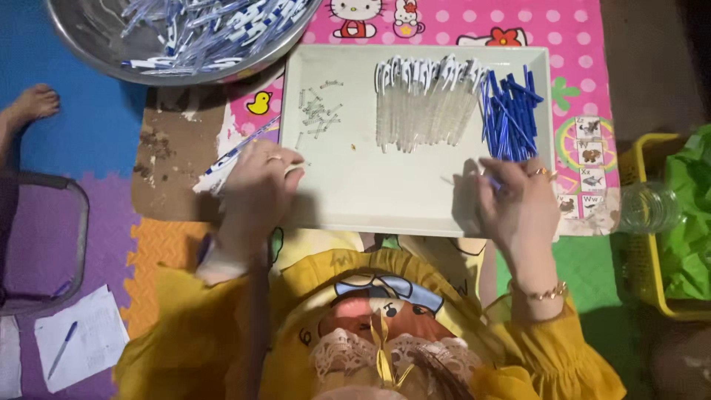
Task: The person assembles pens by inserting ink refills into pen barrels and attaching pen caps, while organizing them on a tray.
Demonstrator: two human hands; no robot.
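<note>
Left hand (259, 185) grip closed round assembled pen (233, 154); right hand (515, 196) pinches blue refill (495, 183) over tray (355, 192). Refill judged light, thin, bendable; hold mid-shaft.

A finished white-and-blue pen (229, 157) slants over the tray's left edge; blue refills (509, 111) lie heaped at right.

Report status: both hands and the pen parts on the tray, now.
Left hand shut on assembled pen at the tray edge. Right hand pinching blue refill beside the refill pile. Clear barrels, springs untouched. Nothing in the way.
</note>
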